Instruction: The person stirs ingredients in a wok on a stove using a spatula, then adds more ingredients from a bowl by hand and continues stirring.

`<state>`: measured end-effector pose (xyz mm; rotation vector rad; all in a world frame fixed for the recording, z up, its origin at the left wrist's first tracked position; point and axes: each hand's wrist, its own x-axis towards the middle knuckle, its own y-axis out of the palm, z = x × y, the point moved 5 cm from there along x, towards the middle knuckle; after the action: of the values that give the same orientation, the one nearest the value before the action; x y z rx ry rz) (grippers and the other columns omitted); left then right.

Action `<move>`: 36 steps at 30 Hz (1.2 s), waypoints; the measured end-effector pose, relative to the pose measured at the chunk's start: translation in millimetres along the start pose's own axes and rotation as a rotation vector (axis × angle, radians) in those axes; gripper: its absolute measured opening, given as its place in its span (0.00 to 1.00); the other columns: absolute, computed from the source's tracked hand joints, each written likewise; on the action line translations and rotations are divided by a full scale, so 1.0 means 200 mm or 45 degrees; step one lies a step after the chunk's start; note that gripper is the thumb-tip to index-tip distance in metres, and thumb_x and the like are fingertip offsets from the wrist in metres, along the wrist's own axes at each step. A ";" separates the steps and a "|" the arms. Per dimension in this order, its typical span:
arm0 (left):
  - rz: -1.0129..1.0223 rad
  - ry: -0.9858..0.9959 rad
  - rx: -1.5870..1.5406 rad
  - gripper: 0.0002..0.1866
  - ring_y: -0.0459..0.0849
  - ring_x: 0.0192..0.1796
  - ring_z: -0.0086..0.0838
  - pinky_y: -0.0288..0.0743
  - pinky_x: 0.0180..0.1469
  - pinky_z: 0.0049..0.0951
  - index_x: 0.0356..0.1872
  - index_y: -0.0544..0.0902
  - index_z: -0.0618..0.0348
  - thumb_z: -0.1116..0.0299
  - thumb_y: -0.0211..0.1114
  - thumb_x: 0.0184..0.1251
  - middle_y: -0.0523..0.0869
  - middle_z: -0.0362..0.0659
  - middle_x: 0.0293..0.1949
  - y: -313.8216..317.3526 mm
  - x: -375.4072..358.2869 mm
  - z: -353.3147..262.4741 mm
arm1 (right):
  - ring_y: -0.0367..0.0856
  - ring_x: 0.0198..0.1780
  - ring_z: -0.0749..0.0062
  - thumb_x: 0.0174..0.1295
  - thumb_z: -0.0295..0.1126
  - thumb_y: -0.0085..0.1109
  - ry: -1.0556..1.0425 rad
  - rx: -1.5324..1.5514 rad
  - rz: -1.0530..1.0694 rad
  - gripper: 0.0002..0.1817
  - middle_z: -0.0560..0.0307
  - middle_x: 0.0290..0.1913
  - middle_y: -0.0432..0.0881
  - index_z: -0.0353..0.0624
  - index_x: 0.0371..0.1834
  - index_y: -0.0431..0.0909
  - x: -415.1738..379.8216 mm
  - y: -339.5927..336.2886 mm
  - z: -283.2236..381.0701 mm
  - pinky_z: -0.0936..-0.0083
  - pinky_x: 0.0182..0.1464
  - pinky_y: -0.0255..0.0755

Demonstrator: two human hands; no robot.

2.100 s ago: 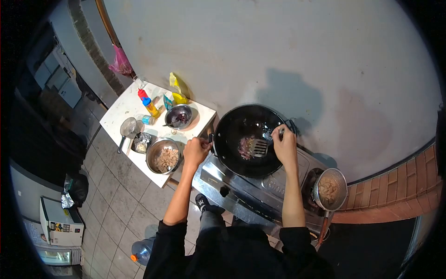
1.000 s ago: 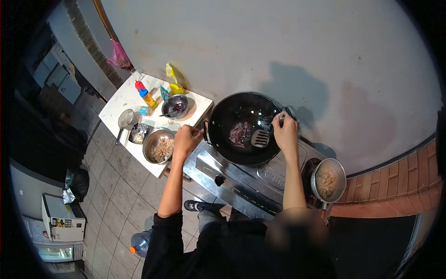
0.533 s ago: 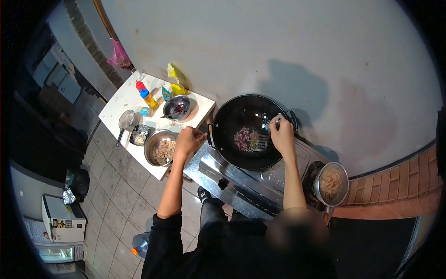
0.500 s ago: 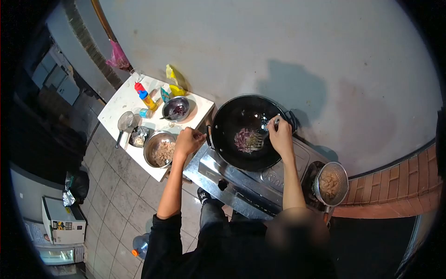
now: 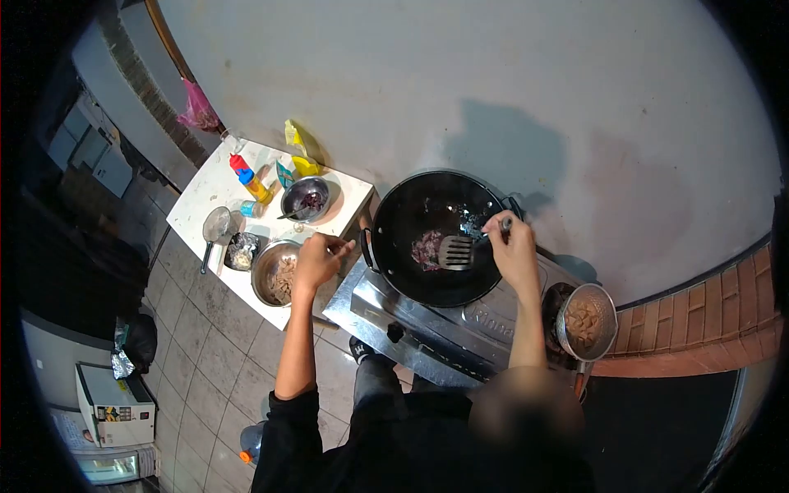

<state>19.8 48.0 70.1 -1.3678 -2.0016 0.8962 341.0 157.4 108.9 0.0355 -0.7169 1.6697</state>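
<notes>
My right hand [image 5: 516,248] grips the dark handle of a slotted metal spatula [image 5: 454,253]. The spatula's head rests inside a black wok [image 5: 448,287], beside a small heap of chopped purple onion [image 5: 427,248]. My left hand [image 5: 319,261] holds nothing, its fingers partly bent and apart. It hovers over the table's edge, just left of the wok's side handle [image 5: 367,249] and not touching it. Below and left of it, partly hidden by it, is a metal bowl [image 5: 260,277] of pale brown meat-like pieces [image 5: 283,275]. The wok stands on a metal gas stove [image 5: 386,292].
On the white table [image 5: 197,197] are a second metal bowl [image 5: 325,195] with purple pieces, red-capped and blue-capped bottles [image 5: 258,187], a strainer [image 5: 217,223] and a foil-lined dish [image 5: 242,250]. At right, a perforated metal basket [image 5: 604,316] holds brown pieces. A wall [image 5: 394,99] rises behind.
The spatula has turned so its slotted face shows more flatly by the onion. My right hand has shifted slightly right and down. My left hand has moved a little left, away from the wok's handle.
</notes>
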 end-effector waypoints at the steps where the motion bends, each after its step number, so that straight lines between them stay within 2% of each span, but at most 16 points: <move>1: 0.033 -0.007 -0.002 0.14 0.87 0.30 0.42 0.78 0.37 0.38 0.35 0.89 0.65 0.61 0.70 0.62 0.87 0.55 0.27 0.02 0.00 0.01 | 0.83 0.28 0.64 0.64 0.24 0.57 -0.008 -0.007 0.043 0.05 0.46 0.26 0.81 0.32 0.34 0.77 -0.01 -0.03 0.03 0.70 0.34 0.71; 3: 0.064 -0.006 0.001 0.14 0.87 0.30 0.42 0.78 0.38 0.38 0.35 0.89 0.65 0.61 0.71 0.62 0.87 0.55 0.27 0.04 0.00 0.00 | 0.83 0.29 0.65 0.64 0.24 0.57 -0.012 -0.018 0.084 0.05 0.45 0.27 0.82 0.32 0.35 0.78 -0.03 -0.08 0.08 0.71 0.34 0.72; 5: 0.099 -0.001 0.003 0.14 0.87 0.30 0.43 0.78 0.39 0.38 0.34 0.89 0.65 0.61 0.71 0.62 0.87 0.55 0.27 0.07 0.00 -0.01 | 0.84 0.31 0.63 0.64 0.23 0.57 0.155 -0.072 0.207 0.05 0.46 0.31 0.84 0.33 0.39 0.79 -0.06 -0.09 0.10 0.71 0.36 0.72; 6: 0.098 -0.012 -0.010 0.14 0.88 0.31 0.43 0.79 0.39 0.38 0.34 0.89 0.64 0.61 0.72 0.61 0.87 0.55 0.27 0.08 0.01 -0.01 | 0.84 0.31 0.63 0.64 0.23 0.57 0.157 -0.076 0.204 0.05 0.46 0.31 0.84 0.33 0.39 0.79 -0.08 -0.10 0.10 0.71 0.36 0.72; 8: 0.092 -0.020 -0.025 0.14 0.88 0.31 0.43 0.79 0.39 0.38 0.34 0.89 0.64 0.61 0.72 0.60 0.87 0.55 0.27 0.11 0.02 0.01 | 0.84 0.36 0.63 0.64 0.23 0.57 0.070 -0.024 0.166 0.06 0.46 0.40 0.86 0.33 0.42 0.80 -0.12 -0.10 0.09 0.73 0.40 0.73; 9: 0.053 -0.013 -0.019 0.14 0.88 0.32 0.43 0.79 0.39 0.38 0.33 0.89 0.64 0.60 0.73 0.60 0.87 0.54 0.27 0.13 0.03 0.02 | 0.84 0.36 0.63 0.64 0.23 0.57 0.066 -0.025 0.165 0.06 0.46 0.40 0.86 0.33 0.42 0.80 -0.13 -0.09 0.07 0.73 0.40 0.73; 11: 0.016 -0.012 -0.012 0.14 0.88 0.33 0.44 0.80 0.40 0.39 0.32 0.90 0.63 0.60 0.73 0.59 0.87 0.54 0.27 0.18 0.03 0.05 | 0.79 0.40 0.79 0.67 0.21 0.54 -0.113 -0.002 0.173 0.07 0.54 0.47 0.86 0.34 0.44 0.80 -0.17 -0.09 0.06 0.81 0.39 0.74; 12: -0.022 -0.024 0.005 0.14 0.88 0.33 0.45 0.80 0.40 0.40 0.31 0.89 0.62 0.59 0.73 0.58 0.87 0.53 0.27 0.20 0.04 0.06 | 0.79 0.40 0.79 0.67 0.21 0.54 -0.114 -0.001 0.175 0.07 0.54 0.47 0.86 0.34 0.44 0.80 -0.19 -0.09 0.06 0.81 0.39 0.74; 14: -0.063 -0.040 0.019 0.14 0.88 0.34 0.46 0.80 0.40 0.40 0.30 0.89 0.61 0.59 0.74 0.57 0.87 0.52 0.26 0.23 0.04 0.07 | 0.80 0.46 0.76 0.67 0.19 0.53 -0.013 0.063 0.271 0.07 0.51 0.54 0.83 0.34 0.45 0.79 -0.22 -0.08 0.05 0.79 0.44 0.76; 15: -0.105 -0.039 0.045 0.13 0.87 0.34 0.47 0.80 0.40 0.41 0.30 0.89 0.61 0.59 0.74 0.56 0.87 0.51 0.26 0.24 0.04 0.07 | 0.80 0.46 0.76 0.67 0.19 0.53 -0.016 0.062 0.275 0.07 0.51 0.54 0.83 0.34 0.45 0.79 -0.23 -0.08 0.06 0.79 0.44 0.76; 17: -0.150 -0.042 0.068 0.13 0.87 0.34 0.48 0.80 0.40 0.42 0.30 0.89 0.60 0.59 0.74 0.55 0.87 0.50 0.26 0.25 0.04 0.08 | 0.84 0.53 0.56 0.65 0.21 0.55 -0.017 0.138 0.272 0.07 0.45 0.52 0.84 0.32 0.44 0.78 -0.24 -0.06 0.07 0.69 0.57 0.72; 24: -0.195 -0.032 0.126 0.12 0.87 0.34 0.48 0.80 0.39 0.43 0.30 0.89 0.58 0.60 0.74 0.54 0.87 0.49 0.25 0.24 0.03 0.05 | 0.83 0.53 0.55 0.66 0.20 0.54 -0.147 0.133 0.278 0.06 0.46 0.50 0.83 0.33 0.44 0.77 -0.23 -0.02 0.11 0.68 0.57 0.72; 26: -0.194 -0.033 0.135 0.11 0.87 0.33 0.48 0.80 0.39 0.43 0.30 0.89 0.58 0.60 0.74 0.54 0.87 0.49 0.25 0.24 0.02 0.05 | 0.82 0.52 0.62 0.67 0.19 0.53 -0.189 0.101 0.326 0.06 0.47 0.51 0.82 0.33 0.45 0.76 -0.23 0.02 0.12 0.71 0.56 0.72; 28: -0.204 -0.001 0.091 0.11 0.87 0.33 0.47 0.80 0.39 0.42 0.29 0.89 0.58 0.61 0.75 0.54 0.87 0.49 0.25 0.23 0.03 0.04 | 0.82 0.53 0.59 0.67 0.20 0.54 -0.191 0.027 0.339 0.06 0.46 0.50 0.83 0.32 0.45 0.76 -0.23 0.02 0.14 0.70 0.58 0.72; 30: -0.196 0.000 0.106 0.11 0.87 0.33 0.47 0.80 0.38 0.42 0.29 0.89 0.58 0.62 0.75 0.53 0.87 0.49 0.24 0.23 0.03 0.04 | 0.81 0.51 0.48 0.66 0.22 0.56 -0.220 0.016 0.333 0.08 0.45 0.49 0.83 0.34 0.47 0.76 -0.23 0.02 0.16 0.65 0.56 0.72; 36: -0.182 -0.020 0.098 0.11 0.87 0.33 0.46 0.80 0.39 0.42 0.29 0.89 0.59 0.62 0.75 0.52 0.87 0.48 0.25 0.25 0.04 0.07 | 0.80 0.51 0.49 0.66 0.22 0.56 -0.269 -0.059 0.358 0.09 0.47 0.50 0.83 0.34 0.49 0.76 -0.22 -0.05 0.20 0.64 0.57 0.71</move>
<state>36.3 65.1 23.7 -1.1633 -2.0268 0.9115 346.9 100.3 126.8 0.0829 -0.9543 1.9360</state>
